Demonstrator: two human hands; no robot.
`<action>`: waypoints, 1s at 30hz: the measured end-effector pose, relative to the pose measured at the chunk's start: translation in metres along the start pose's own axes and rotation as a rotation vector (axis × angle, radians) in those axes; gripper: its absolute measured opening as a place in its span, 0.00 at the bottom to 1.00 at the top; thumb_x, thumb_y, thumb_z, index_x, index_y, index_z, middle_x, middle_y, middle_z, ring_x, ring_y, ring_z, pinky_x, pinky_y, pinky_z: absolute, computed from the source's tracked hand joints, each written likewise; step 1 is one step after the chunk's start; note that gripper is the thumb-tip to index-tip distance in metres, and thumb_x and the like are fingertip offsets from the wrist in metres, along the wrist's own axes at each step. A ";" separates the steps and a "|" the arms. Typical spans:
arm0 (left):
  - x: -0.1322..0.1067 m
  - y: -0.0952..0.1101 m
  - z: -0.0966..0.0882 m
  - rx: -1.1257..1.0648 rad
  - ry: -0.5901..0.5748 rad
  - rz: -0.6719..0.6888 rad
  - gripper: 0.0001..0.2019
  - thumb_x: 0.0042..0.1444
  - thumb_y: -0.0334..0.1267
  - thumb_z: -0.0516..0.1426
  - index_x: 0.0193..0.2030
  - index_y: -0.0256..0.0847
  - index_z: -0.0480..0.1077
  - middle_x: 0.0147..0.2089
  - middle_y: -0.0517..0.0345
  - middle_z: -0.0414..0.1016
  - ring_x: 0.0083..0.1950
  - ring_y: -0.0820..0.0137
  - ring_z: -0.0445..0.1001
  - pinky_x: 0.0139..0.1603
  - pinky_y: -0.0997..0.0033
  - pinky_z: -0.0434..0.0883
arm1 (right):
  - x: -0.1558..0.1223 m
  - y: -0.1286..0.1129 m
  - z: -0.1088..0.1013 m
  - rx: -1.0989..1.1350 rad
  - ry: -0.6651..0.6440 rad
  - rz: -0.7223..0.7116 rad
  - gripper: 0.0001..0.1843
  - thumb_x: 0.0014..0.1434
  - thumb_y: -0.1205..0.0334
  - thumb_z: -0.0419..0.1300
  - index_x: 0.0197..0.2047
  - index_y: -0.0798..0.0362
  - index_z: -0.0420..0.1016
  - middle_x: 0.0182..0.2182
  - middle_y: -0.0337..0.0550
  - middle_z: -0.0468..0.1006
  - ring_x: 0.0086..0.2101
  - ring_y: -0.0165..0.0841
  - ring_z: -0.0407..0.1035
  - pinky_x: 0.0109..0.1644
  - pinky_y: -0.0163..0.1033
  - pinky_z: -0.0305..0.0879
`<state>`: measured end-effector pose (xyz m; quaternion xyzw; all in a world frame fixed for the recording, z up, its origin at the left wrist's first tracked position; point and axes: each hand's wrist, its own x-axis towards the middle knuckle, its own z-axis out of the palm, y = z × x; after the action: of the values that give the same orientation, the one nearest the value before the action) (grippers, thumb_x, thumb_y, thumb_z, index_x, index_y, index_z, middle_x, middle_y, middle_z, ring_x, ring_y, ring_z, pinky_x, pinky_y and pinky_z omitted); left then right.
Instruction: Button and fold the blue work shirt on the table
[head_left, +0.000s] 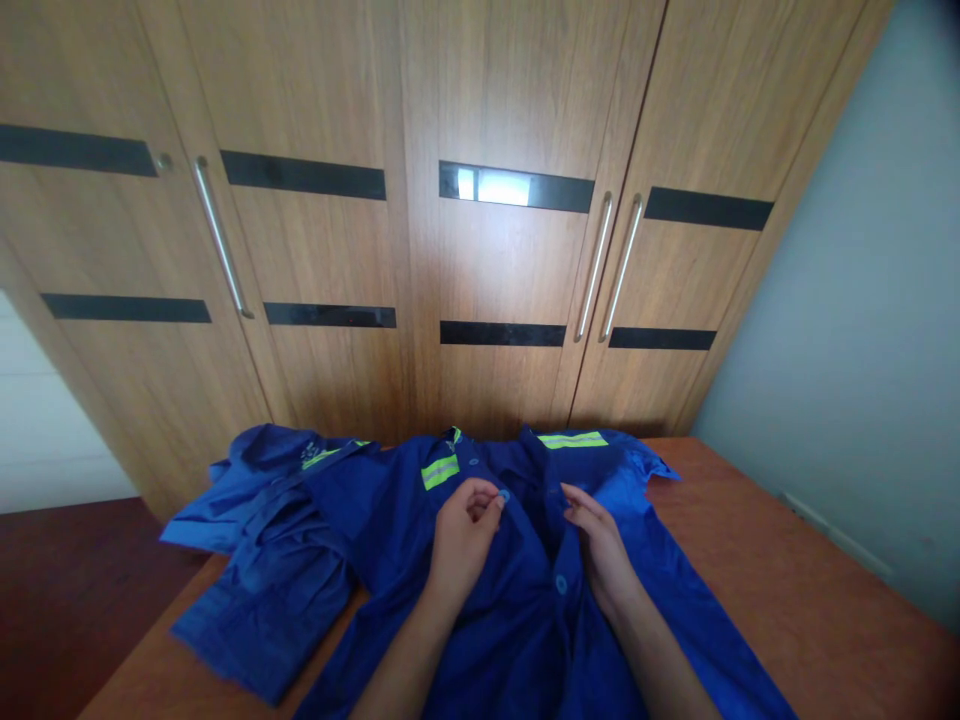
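Blue shirt [525, 620] flat on table [787, 580]; left hand [461, 540] pinches button [504, 494].

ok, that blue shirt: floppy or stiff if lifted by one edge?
Probably floppy: the blue shirt lies in folds on the table. Likely light: the left hand holds its front edge with a fingertip pinch. Pushed, it would probably bunch rather than slide whole.

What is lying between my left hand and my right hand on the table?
In the head view, only the open front of the blue work shirt with yellow reflective stripes separates the left hand from the right hand.
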<state>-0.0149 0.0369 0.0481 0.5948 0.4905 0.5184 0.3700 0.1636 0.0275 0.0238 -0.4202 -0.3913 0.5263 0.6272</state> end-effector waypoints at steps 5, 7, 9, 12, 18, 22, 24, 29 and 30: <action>-0.012 0.022 -0.002 0.376 0.018 0.187 0.06 0.57 0.36 0.52 0.35 0.42 0.69 0.34 0.59 0.75 0.36 0.69 0.73 0.39 0.72 0.67 | -0.010 -0.011 0.009 0.043 -0.136 0.026 0.20 0.43 0.57 0.63 0.42 0.51 0.77 0.38 0.45 0.80 0.38 0.41 0.73 0.45 0.44 0.66; -0.016 0.026 0.000 0.465 -0.029 0.206 0.07 0.58 0.34 0.50 0.35 0.43 0.69 0.35 0.58 0.75 0.38 0.69 0.74 0.40 0.71 0.67 | -0.013 -0.011 0.013 0.038 -0.184 0.037 0.19 0.44 0.56 0.64 0.41 0.51 0.77 0.38 0.45 0.80 0.38 0.40 0.73 0.45 0.43 0.65; -0.018 0.026 0.002 0.493 -0.079 0.204 0.07 0.58 0.32 0.50 0.34 0.43 0.69 0.35 0.58 0.76 0.38 0.69 0.74 0.39 0.72 0.66 | -0.016 -0.009 0.015 0.042 -0.209 0.050 0.18 0.44 0.56 0.65 0.41 0.50 0.77 0.37 0.43 0.80 0.36 0.38 0.72 0.44 0.41 0.65; -0.019 0.023 0.004 0.518 -0.123 0.200 0.07 0.59 0.32 0.50 0.35 0.44 0.68 0.34 0.59 0.76 0.37 0.69 0.75 0.37 0.73 0.65 | -0.017 -0.003 0.015 0.057 -0.220 0.070 0.18 0.46 0.58 0.66 0.42 0.49 0.76 0.33 0.39 0.78 0.33 0.34 0.71 0.41 0.38 0.63; -0.019 0.018 0.004 0.616 -0.139 0.219 0.07 0.59 0.31 0.49 0.36 0.44 0.66 0.34 0.60 0.76 0.36 0.70 0.75 0.37 0.75 0.64 | -0.016 0.001 0.011 0.015 -0.240 0.082 0.19 0.46 0.57 0.67 0.43 0.51 0.75 0.26 0.35 0.73 0.28 0.30 0.67 0.36 0.36 0.61; -0.020 0.016 0.004 0.783 -0.153 0.210 0.07 0.58 0.29 0.49 0.37 0.44 0.65 0.34 0.58 0.75 0.35 0.69 0.75 0.36 0.74 0.64 | -0.017 -0.002 0.010 -0.006 -0.234 0.048 0.21 0.47 0.56 0.66 0.45 0.51 0.75 0.28 0.36 0.74 0.28 0.30 0.66 0.37 0.37 0.61; -0.020 0.014 0.004 0.796 -0.161 0.217 0.07 0.58 0.29 0.48 0.37 0.44 0.65 0.34 0.57 0.75 0.35 0.68 0.75 0.36 0.73 0.64 | -0.016 -0.002 0.011 -0.056 -0.239 0.031 0.19 0.48 0.56 0.65 0.45 0.51 0.75 0.26 0.34 0.71 0.26 0.28 0.63 0.34 0.35 0.59; -0.019 0.008 0.006 0.661 -0.133 0.249 0.08 0.58 0.28 0.48 0.35 0.43 0.66 0.33 0.58 0.75 0.35 0.70 0.74 0.37 0.74 0.65 | -0.012 0.003 0.015 -0.308 -0.242 -0.066 0.18 0.45 0.58 0.64 0.41 0.54 0.76 0.21 0.30 0.61 0.22 0.25 0.54 0.26 0.32 0.51; -0.019 0.007 0.006 0.631 -0.126 0.246 0.08 0.58 0.28 0.48 0.35 0.43 0.66 0.33 0.59 0.75 0.35 0.70 0.74 0.38 0.74 0.65 | -0.011 0.004 0.015 -0.324 -0.248 -0.078 0.18 0.46 0.58 0.63 0.42 0.54 0.76 0.21 0.30 0.61 0.22 0.25 0.54 0.26 0.32 0.51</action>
<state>-0.0069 0.0177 0.0487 0.7653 0.5277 0.3441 0.1320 0.1465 0.0185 0.0243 -0.4320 -0.5610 0.4794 0.5184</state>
